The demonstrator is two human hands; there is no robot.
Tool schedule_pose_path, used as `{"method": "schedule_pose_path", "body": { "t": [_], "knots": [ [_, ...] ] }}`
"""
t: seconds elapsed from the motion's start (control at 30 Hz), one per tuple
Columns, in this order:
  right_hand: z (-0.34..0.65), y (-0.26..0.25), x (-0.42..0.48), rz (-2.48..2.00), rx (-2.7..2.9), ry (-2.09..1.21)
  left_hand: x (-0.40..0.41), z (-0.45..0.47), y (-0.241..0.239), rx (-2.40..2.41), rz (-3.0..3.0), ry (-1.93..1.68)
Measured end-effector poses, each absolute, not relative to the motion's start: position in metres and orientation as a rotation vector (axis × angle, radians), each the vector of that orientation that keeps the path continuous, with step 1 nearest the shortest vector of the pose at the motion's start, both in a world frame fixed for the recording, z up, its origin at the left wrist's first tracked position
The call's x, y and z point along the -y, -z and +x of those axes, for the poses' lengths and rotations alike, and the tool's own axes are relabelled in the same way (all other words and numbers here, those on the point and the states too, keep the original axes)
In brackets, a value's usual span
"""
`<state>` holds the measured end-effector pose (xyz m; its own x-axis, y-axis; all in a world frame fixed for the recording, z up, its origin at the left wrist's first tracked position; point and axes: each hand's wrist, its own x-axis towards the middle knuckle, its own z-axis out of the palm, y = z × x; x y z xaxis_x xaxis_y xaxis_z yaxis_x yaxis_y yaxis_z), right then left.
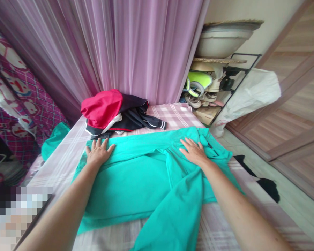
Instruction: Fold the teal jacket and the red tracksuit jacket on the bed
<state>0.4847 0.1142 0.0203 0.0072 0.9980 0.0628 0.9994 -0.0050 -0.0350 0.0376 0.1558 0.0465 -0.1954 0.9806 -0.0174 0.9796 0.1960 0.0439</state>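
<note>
A turquoise garment (136,181) lies spread on the plaid cloth, with one long sleeve-like part folded across it and hanging toward me. My left hand (98,152) rests flat on its far left corner, fingers apart. On the far right part, my right hand (193,150) presses down with spread fingers, beside some bunched fabric. Neither hand grips anything. Just beyond the garment, a red and dark navy garment (104,108) with white-striped cuffs sits in a loose heap.
Pink plaid cloth (172,116) covers the table. Purple curtains (146,48) hang behind it. At the right are a rack (232,92) with shoes, a large basin (225,38) and a white bag (253,94). Another turquoise cloth (54,139) lies at the left edge.
</note>
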Motion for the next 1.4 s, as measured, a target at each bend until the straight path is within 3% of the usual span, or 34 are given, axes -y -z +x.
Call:
{"method": "schedule_pose_path", "body": {
  "t": [0.4,0.7,0.83,1.0,1.4],
  "knots": [
    [0.499,-0.051,-0.133,-2.245,1.790,0.224,-0.157,0.037,-0.046,-2.407,1.973,-0.058],
    [0.544,-0.073,-0.198,-2.602,1.578,-0.015,-0.174,-0.005,-0.077,-2.373,2.174,0.173],
    [0.551,-0.075,-0.211,-2.566,1.621,-0.158,-0.178,-0.014,-0.088,-2.301,2.270,0.238],
    [0.539,-0.083,-0.222,-2.344,1.552,-0.015,-0.178,-0.007,-0.087,-2.349,2.283,0.252],
    [0.519,-0.051,-0.232,-2.481,1.664,0.129,-0.171,0.007,-0.078,-2.495,2.170,0.086]
  ]
}}
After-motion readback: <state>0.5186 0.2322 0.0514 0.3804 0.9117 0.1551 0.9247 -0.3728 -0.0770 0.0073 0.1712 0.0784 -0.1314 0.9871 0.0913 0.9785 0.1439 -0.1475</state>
